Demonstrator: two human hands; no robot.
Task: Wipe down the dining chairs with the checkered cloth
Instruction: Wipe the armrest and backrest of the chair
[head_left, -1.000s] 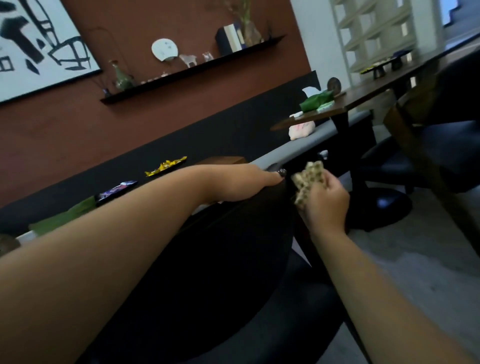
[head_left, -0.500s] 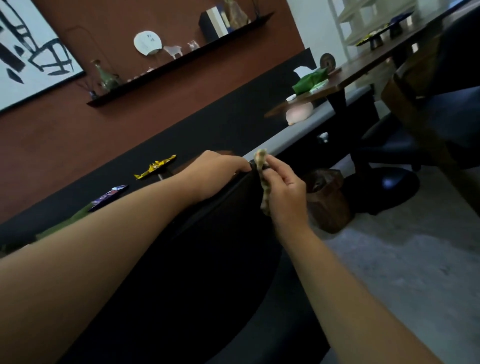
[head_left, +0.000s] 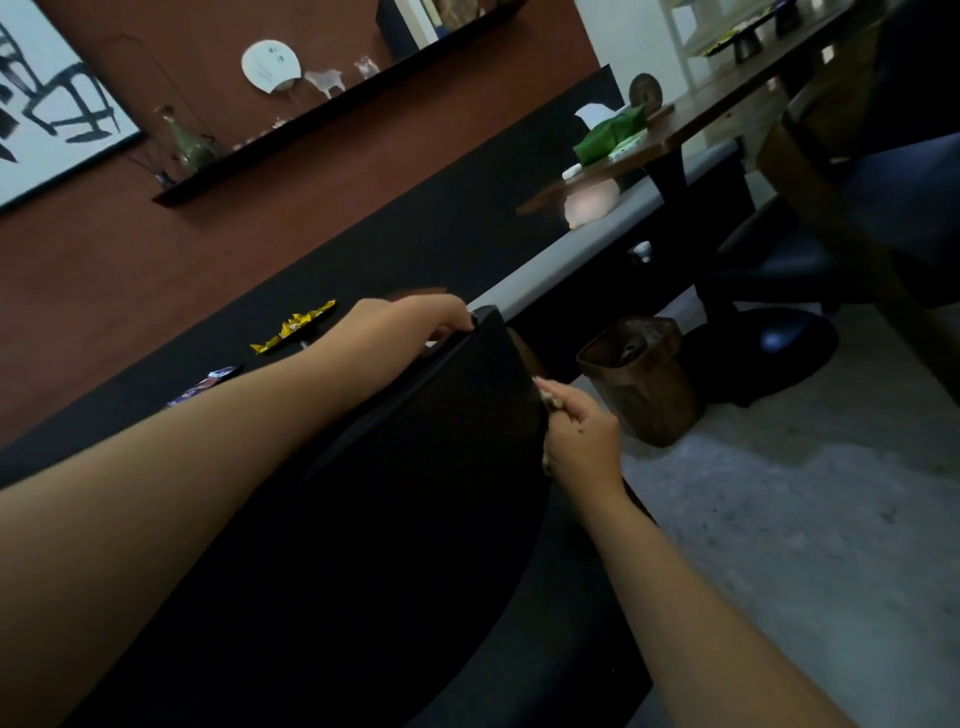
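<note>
- Left hand (head_left: 415, 319) grips the chair back (head_left: 415, 467) at its top corner, steadying it.
- Right hand (head_left: 579, 441) pinches the checkered cloth (head_left: 549, 401) against the side edge — mid-wipe, seemingly.
- Next: firm pressure down that edge.

We note a brown waste bin (head_left: 641, 376) on the floor just right of the right hand. Beyond the left hand, yellow wrappers (head_left: 293, 326) lie on a dark ledge. Farther right, a green packet (head_left: 610, 136) sits on a wooden table (head_left: 691, 127).

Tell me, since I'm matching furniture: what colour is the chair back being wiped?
Black, plain with no pattern, seen in the head view: chair back.
</note>
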